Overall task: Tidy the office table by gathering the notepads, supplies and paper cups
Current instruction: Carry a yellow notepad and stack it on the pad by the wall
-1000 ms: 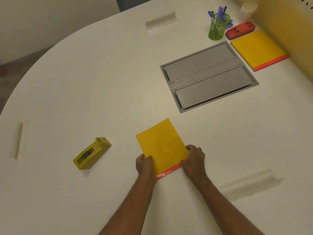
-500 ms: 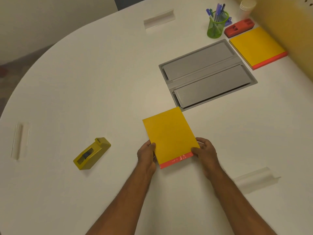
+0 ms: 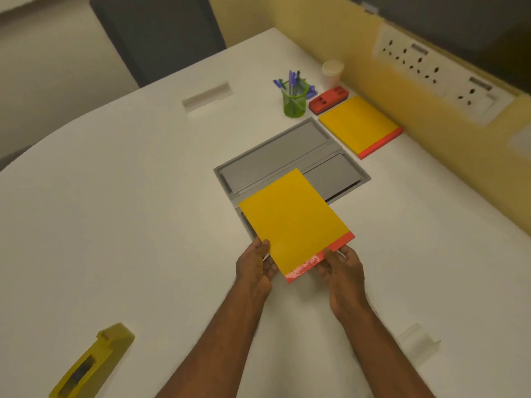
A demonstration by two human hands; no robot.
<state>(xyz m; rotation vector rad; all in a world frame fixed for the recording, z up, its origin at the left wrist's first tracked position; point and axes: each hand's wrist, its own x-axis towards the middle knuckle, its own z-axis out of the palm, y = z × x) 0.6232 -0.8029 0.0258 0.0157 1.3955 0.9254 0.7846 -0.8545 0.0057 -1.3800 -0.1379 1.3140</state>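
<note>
The yellow notepad point(image 3: 293, 222), flat and rectangular with a red binding strip, is held above the desk point(image 3: 129, 211), long axis pointing away and slightly left over the grey recessed panel point(image 3: 275, 153). The left hand point(image 3: 255, 268) and right hand point(image 3: 342, 271) pinch its near corners. Beyond lie a second notepad point(image 3: 359, 124), a green mesh pen cup point(image 3: 294, 100) and a paper cup point(image 3: 332, 71); a yellow tape dispenser point(image 3: 92, 366) sits near left.
</note>
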